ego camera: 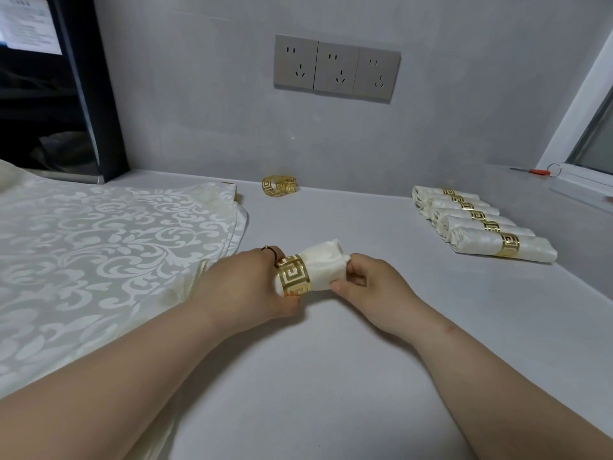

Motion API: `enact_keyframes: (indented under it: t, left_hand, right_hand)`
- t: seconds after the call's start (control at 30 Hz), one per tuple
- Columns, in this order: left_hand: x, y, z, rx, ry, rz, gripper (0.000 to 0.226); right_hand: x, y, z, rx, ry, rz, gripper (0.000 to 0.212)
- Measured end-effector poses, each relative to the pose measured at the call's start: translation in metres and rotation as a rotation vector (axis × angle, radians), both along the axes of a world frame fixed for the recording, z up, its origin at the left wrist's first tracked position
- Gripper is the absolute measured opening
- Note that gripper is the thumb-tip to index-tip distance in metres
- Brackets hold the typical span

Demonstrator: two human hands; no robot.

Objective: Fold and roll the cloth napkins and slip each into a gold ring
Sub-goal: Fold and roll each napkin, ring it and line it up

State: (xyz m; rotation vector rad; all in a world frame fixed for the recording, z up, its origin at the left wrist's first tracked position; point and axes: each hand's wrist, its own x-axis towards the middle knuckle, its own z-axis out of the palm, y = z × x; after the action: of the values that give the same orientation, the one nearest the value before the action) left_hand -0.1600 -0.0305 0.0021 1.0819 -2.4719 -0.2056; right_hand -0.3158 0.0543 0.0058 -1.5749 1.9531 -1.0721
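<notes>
A rolled cream napkin [326, 265] lies across the middle of the grey counter [331, 376] with a gold ring [293, 276] around its left part. My left hand [247, 287] grips the ring and the roll's left end. The roll's right end is pinched by my right hand [368, 283]. Flat cream damask napkins [109, 247] are stacked at the left. Spare gold rings [279, 185] sit near the back wall. Several finished rolled napkins in gold rings [481, 224] lie in a row at the right.
A black appliance [56, 94] stands at the back left corner. Wall sockets [336, 68] are on the grey wall behind. A red-handled tool [537, 171] lies on the sill by the window frame at the far right.
</notes>
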Motion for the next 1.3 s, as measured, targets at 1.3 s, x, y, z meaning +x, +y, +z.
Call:
enact_keyframes:
  t: [1.3]
  left_hand:
    - [0.035, -0.003, 0.001, -0.561, -0.224, -0.320, 0.050]
  right_hand:
    - [0.014, 0.020, 0.016, 0.236, 0.769, 0.120, 0.034]
